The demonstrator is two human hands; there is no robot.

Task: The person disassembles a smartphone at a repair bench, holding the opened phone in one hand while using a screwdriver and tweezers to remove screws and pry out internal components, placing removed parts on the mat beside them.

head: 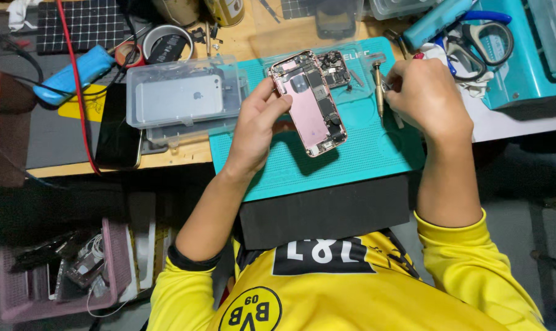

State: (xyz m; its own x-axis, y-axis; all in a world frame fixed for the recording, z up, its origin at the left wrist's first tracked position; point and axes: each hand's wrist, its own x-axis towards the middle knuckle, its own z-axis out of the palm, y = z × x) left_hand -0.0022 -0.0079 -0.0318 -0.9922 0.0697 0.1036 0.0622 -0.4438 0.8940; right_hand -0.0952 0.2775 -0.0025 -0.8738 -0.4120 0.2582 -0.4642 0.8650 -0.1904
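Phone (309,104) with its back opened is being steadied on the teal mat (351,165) by the left hand (256,125), whose grip is closed on the phone's left edge, thumb and fingers pressing the pink frame so that the exposed parts are facing up. A small screwdriver (378,86) is being held upright in the right hand (426,98), its grip wrapped narrowly around the handle, with the tip resting on the mat just beside the phone's right edge; it is not touching the phone. A detached part (334,65) is lying against the phone's top corner. To do this step well, the phone is probably best kept flat and pinned firmly, the tool being brought down straight so that it is not slipping across the boards. On the wooden surface (180,153) to the left, a clear plastic box (183,95) with a silver phone is sitting beside a dark phone (117,132); scissors (480,40) are lying well apart, upper right.
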